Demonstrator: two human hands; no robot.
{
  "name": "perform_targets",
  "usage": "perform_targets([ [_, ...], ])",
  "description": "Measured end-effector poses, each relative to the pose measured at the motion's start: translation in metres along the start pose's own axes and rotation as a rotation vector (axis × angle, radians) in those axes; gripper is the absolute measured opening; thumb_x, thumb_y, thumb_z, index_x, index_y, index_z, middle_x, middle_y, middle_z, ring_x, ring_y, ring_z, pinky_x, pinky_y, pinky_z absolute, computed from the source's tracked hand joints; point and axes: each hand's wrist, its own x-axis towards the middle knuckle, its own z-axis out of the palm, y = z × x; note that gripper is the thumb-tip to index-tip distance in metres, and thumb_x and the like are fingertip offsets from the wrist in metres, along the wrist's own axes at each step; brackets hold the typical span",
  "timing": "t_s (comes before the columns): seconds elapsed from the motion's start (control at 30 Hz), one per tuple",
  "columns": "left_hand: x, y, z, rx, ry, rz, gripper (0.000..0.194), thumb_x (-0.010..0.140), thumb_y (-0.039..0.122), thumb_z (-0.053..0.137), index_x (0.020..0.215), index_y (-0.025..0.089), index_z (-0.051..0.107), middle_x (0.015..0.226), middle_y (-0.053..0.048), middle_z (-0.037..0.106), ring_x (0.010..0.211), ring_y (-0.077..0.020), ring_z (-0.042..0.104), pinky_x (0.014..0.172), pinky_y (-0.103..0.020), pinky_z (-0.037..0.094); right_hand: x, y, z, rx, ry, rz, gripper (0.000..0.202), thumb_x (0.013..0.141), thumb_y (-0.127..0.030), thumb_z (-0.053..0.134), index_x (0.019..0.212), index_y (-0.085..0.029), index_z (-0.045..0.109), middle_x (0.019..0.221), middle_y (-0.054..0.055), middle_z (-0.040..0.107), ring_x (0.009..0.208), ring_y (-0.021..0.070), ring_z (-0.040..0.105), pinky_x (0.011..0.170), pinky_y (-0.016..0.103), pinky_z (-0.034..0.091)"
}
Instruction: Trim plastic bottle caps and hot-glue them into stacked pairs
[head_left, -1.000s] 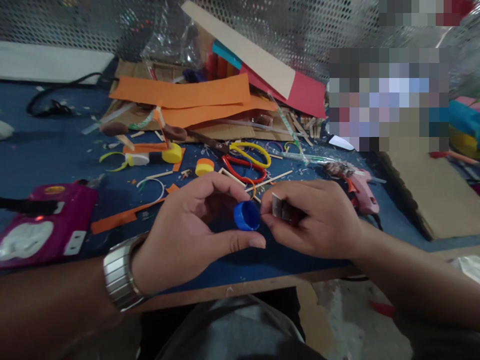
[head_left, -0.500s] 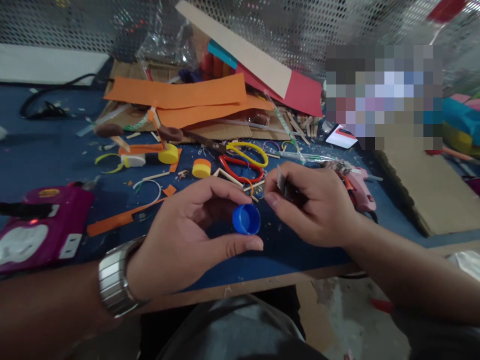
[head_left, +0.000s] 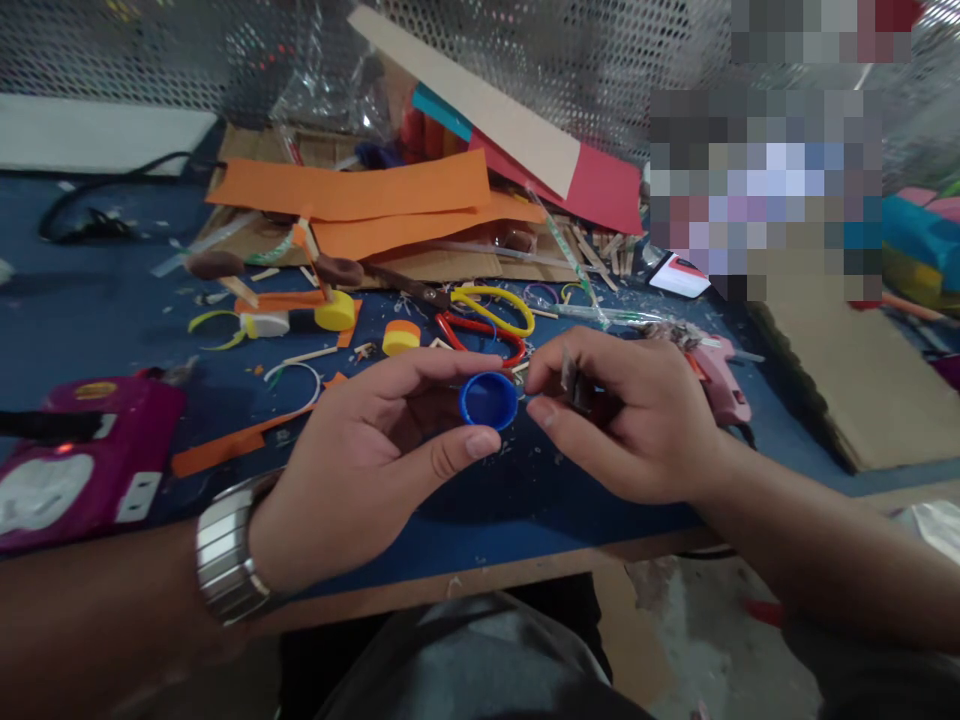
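Over the blue tabletop [head_left: 510, 520], the left hand [head_left: 360, 465] is grasping a blue bottle cap [head_left: 488, 401] while, at the cap's three o'clock, the right hand [head_left: 630, 415] is clutching a thin grey strip [head_left: 568, 373], whose edge, if sharp, might be nicking skin should the cap be slipping.

My right grip [head_left: 637, 425] covers most of a thin grey piece [head_left: 576, 382]; I cannot tell what it is. That grip also hides part of the glue gun [head_left: 724, 378]. Where my left grip [head_left: 352, 470] touches the blue cap [head_left: 487, 402] is hidden. The left edge cuts off the purple box [head_left: 154, 415]; a pixelated patch [head_left: 765, 190] blurs the back right.
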Motion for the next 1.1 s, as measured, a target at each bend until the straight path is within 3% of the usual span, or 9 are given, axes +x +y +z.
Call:
perform_targets([
  [0.17, 0.000, -0.002, -0.001, 0.009, 0.035, 0.003, 0.039, 0.093, 0.033, 0.098, 0.128, 0.027, 0.081, 0.116, -0.005, 0.090, 0.095, -0.0226, 0.088, 0.084, -0.028, 0.075, -0.001, 0.009, 0.008, 0.185, 0.122, 0.031, 0.036, 0.096, -0.024, 0.083, 0.116, -0.027, 0.053, 0.089, -0.004, 0.061, 0.066, 0.0131, 0.058, 0.056, 0.029, 0.047],
  [0.3, 0.000, -0.003, -0.001, -0.059, 0.032, 0.009, 0.033, 0.101, 0.035, 0.090, 0.129, 0.026, 0.076, 0.118, -0.005, 0.088, 0.094, -0.0216, 0.089, 0.085, -0.028, 0.075, 0.002, 0.009, 0.007, 0.262, 0.166, 0.040, 0.032, 0.098, -0.027, 0.084, 0.110, -0.027, 0.054, 0.093, -0.002, 0.062, 0.066, 0.0126, 0.054, 0.055, 0.029, 0.046],
  [0.43, 0.001, -0.002, -0.001, -0.098, 0.016, -0.001, 0.030, 0.103, 0.035, 0.088, 0.129, 0.027, 0.075, 0.120, -0.004, 0.087, 0.099, -0.0220, 0.089, 0.087, -0.027, 0.075, 0.002, 0.003, 0.002, 0.410, 0.073, 0.124, 0.038, 0.094, -0.041, 0.093, 0.104, -0.026, 0.060, 0.088, -0.001, 0.064, 0.062, 0.0119, 0.054, 0.051, 0.029, 0.044],
  [0.53, 0.000, -0.001, -0.001, -0.055, 0.016, 0.021, 0.028, 0.104, 0.036, 0.086, 0.128, 0.026, 0.075, 0.121, -0.006, 0.088, 0.101, -0.0237, 0.089, 0.090, -0.030, 0.075, 0.000, -0.001, 0.001, 0.520, 0.016, 0.171, 0.039, 0.092, -0.042, 0.097, 0.102, -0.025, 0.063, 0.085, -0.003, 0.064, 0.058, 0.0104, 0.057, 0.048, 0.027, 0.045],
  [0.73, -0.002, 0.002, -0.002, 0.050, 0.024, 0.068, 0.028, 0.104, 0.038, 0.085, 0.126, 0.024, 0.075, 0.114, -0.007, 0.086, 0.097, -0.0235, 0.088, 0.085, -0.029, 0.075, -0.001, -0.002, 0.001, 0.774, -0.105, 0.334, 0.031, 0.105, -0.048, 0.083, 0.103, -0.023, 0.066, 0.075, -0.003, 0.071, 0.054, 0.0130, 0.071, 0.047, 0.023, 0.056],
  [0.9, -0.001, 0.004, -0.001, 0.026, -0.005, 0.044, 0.025, 0.105, 0.039, 0.083, 0.125, 0.026, 0.074, 0.116, -0.006, 0.088, 0.096, -0.0230, 0.088, 0.085, -0.030, 0.076, 0.002, 0.000, 0.001, 0.813, -0.198, 0.400, 0.035, 0.108, -0.050, 0.080, 0.095, -0.020, 0.068, 0.066, -0.003, 0.071, 0.052, 0.0117, 0.070, 0.048, 0.020, 0.057],
  [1.1, -0.002, 0.003, -0.001, 0.042, 0.019, 0.050, 0.033, 0.095, 0.038, 0.094, 0.121, 0.026, 0.078, 0.113, -0.004, 0.088, 0.099, -0.0234, 0.088, 0.086, -0.026, 0.075, 0.003, -0.004, 0.000, 0.806, -0.231, 0.437, 0.037, 0.107, -0.051, 0.079, 0.092, -0.019, 0.070, 0.065, -0.003, 0.069, 0.051, 0.0110, 0.067, 0.049, 0.020, 0.056],
])
